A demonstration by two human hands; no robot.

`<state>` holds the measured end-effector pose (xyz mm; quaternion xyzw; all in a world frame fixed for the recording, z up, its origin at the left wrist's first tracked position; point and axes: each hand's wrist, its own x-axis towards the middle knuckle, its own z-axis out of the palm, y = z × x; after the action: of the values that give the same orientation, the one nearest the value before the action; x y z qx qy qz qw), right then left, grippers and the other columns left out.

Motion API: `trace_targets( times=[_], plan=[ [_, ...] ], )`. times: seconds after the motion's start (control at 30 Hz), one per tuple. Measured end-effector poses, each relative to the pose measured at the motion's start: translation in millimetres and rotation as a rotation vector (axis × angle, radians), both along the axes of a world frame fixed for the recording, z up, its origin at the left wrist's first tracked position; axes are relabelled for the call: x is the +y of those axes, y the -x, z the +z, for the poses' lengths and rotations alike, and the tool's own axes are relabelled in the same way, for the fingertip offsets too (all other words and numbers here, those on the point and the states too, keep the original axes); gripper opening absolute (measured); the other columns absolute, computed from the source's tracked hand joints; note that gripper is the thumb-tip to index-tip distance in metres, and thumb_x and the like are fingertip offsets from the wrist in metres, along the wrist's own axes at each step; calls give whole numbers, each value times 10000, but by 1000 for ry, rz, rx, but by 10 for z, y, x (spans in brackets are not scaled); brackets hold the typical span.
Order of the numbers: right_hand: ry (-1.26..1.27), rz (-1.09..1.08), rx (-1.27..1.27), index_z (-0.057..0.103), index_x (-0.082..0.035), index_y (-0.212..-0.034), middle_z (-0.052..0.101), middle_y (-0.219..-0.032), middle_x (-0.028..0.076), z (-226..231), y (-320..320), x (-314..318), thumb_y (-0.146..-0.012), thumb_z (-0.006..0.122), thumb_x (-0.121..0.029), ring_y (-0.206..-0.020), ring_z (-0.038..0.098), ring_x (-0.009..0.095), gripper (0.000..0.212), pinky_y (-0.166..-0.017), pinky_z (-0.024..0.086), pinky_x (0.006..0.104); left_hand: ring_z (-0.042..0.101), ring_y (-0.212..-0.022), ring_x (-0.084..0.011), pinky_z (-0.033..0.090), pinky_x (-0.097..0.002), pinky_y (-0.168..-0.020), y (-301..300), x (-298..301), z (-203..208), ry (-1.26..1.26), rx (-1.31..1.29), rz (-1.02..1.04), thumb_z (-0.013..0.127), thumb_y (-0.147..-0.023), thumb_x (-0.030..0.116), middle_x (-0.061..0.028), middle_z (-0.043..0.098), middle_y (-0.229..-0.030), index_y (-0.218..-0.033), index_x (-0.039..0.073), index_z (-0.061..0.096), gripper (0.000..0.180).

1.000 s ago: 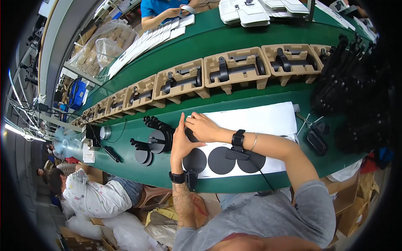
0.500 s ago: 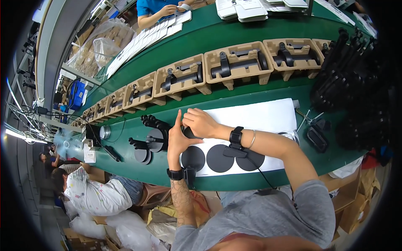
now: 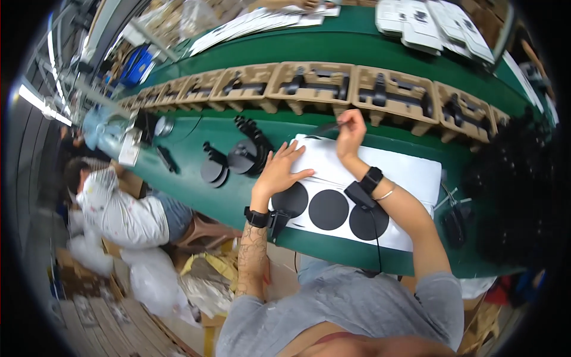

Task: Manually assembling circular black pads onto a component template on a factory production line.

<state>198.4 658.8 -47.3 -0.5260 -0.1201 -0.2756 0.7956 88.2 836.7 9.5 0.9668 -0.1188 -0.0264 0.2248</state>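
Observation:
A white sheet [image 3: 410,168] carrying black round pads [image 3: 328,209] in a row lies on the green bench. My left hand [image 3: 281,172] presses on the sheet's left part, fingers spread, holding nothing. Beyond it, at the sheet's far edge, my right hand [image 3: 351,132] pinches a thin black pad [image 3: 325,128], seen nearly edge-on. Its full outline cannot be made out. Left of my left hand stand black parts with round bases [image 3: 244,157], one of them on a smaller stack of discs [image 3: 214,172].
A row of brown moulded trays [image 3: 392,95] holding black parts runs along the far side. Dark parts [image 3: 505,196] are heaped at the right, near a black device [image 3: 453,227]. White flat cartons [image 3: 410,27] lie across the bench. Someone in a white shirt [image 3: 128,217] sits at left.
My right hand has moved away from my left, up and to the right, with the black pad lifted from the sheet. My left hand now lies flat on the sheet. The view has shifted.

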Motion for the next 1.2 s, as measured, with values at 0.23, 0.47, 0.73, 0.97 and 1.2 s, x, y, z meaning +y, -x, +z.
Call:
trace_targets(
  times=[0.23, 0.47, 0.73, 0.97, 1.2],
  plan=[
    [294, 31, -74, 460, -8, -811, 484, -864, 73, 177, 118, -137, -712, 535, 152, -885, 543, 166, 203, -840, 441, 259, 628, -959, -320, 485, -379, -837, 991, 382, 480, 113, -514, 504, 802, -697, 128, -162, 660, -1018, -1074, -27, 616, 449],
    [401, 221, -40, 586, 32, -833, 610, -930, 100, 204, 291, 55, -769, 620, 128, -956, 657, 209, 121, -843, 534, 280, 419, -1286, -386, 350, -425, -1055, 562, 2245, -547, 119, -321, 563, 815, -711, 320, -264, 448, -1373, -1339, 37, 489, 762],
    [344, 296, 52, 600, 43, -854, 621, -914, 97, 134, 425, 324, -812, 640, 80, -898, 659, 193, 68, -802, 558, 284, 494, -1206, -366, 385, -423, -1025, 275, 2793, -798, 63, -225, 469, 889, -572, 312, -227, 531, -1299, -1261, 19, 573, 813],
    [401, 317, -46, 595, 31, -857, 625, -855, 93, 561, 687, 328, -823, 686, 10, -803, 652, 164, 100, -729, 545, 277, 562, -1064, -215, 444, -351, -891, 702, 2399, -659, 972, -554, 856, 692, -774, 175, -102, 556, -1210, -1423, 47, 387, 729],
    [273, 902, 234, 566, -10, -837, 602, -820, 31, 1472, 1295, 192, -830, 696, 32, -731, 623, 88, 137, -612, 546, 218, 479, -1228, -387, 397, -487, -1033, 1045, 374, 511, 2092, -589, 318, 444, -827, 560, -223, 498, -1320, -1461, 105, 322, 790]
  ],
)
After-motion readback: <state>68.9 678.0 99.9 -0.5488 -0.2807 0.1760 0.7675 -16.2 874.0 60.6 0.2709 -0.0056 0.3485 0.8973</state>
